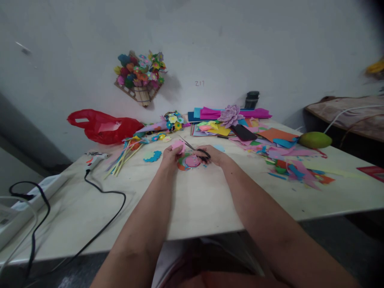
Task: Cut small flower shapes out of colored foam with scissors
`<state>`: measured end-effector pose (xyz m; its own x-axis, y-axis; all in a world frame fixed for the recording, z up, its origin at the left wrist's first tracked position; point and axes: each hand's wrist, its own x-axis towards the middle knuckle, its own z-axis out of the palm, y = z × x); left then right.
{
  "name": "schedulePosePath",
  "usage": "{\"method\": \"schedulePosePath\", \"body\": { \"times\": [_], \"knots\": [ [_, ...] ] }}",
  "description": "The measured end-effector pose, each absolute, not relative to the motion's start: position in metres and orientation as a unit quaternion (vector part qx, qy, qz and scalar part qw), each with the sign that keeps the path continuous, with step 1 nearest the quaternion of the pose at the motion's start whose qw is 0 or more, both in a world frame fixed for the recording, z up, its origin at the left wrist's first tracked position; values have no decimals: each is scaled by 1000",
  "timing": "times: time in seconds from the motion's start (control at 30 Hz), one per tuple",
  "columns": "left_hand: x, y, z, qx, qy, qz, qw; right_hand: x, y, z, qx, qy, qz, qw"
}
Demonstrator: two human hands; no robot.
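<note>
Between the fingers of my left hand (173,155) is a piece of pink paper (178,146). My right hand (211,154) grips a pair of scissors (204,153) by its black handles, and the blades point up and left towards the pink paper. Whether the blades touch the paper I cannot tell. Just below the hands lie several cut paper circles, a pink one (192,161) on top with orange and green ones under it. To the left of my left hand rests a blue scalloped paper piece (153,156).
A glue gun (96,161) with a black cord and a power strip (36,200) are at the left. Behind sit a red plastic bag (106,127) and paper flowers (174,120). Paper scraps (295,170), a dark phone (243,133) and a green mango-like fruit (315,140) lie at right.
</note>
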<state>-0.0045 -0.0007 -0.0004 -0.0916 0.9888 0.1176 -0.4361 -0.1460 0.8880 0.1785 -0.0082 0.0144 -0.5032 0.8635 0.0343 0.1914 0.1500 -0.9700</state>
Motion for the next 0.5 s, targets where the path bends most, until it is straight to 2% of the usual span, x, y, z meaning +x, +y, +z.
{"method": "schedulePosePath", "body": {
  "times": [0.5],
  "knots": [
    [-3, -2, 0, 391, 360, 645, 549, 179, -8, 13, -362, -692, 538, 318]
  ]
}}
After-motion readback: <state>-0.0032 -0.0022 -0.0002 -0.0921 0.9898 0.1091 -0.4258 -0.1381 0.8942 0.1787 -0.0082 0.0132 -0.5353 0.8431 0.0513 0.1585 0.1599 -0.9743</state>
